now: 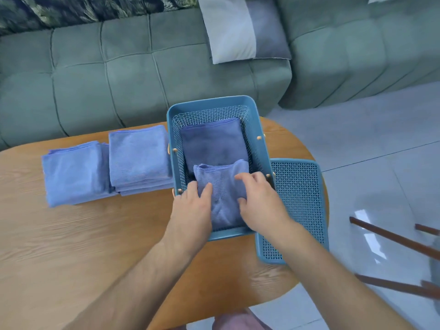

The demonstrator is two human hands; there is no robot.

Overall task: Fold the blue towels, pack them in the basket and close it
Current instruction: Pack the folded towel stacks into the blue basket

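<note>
A teal mesh basket [209, 108] stands open on the wooden table. One folded blue towel [213, 141] lies flat in its far half. A second folded towel [223, 194] sits in the near half, held between both hands. My left hand [192, 206] grips its left edge, thumb on top of the cloth. My right hand [258, 198] presses on its right side with curled fingers. The basket's mesh lid [300, 194] lies flat on the table to the right. Two stacks of folded blue towels [138, 156] [76, 172] wait to the left of the basket.
The oval wooden table [95, 246] has bare surface in front of the stacks. A grey-green sofa [119, 75] with a cushion [238, 29] runs behind it. Brown chair legs [392, 239] stand on the tiled floor at right.
</note>
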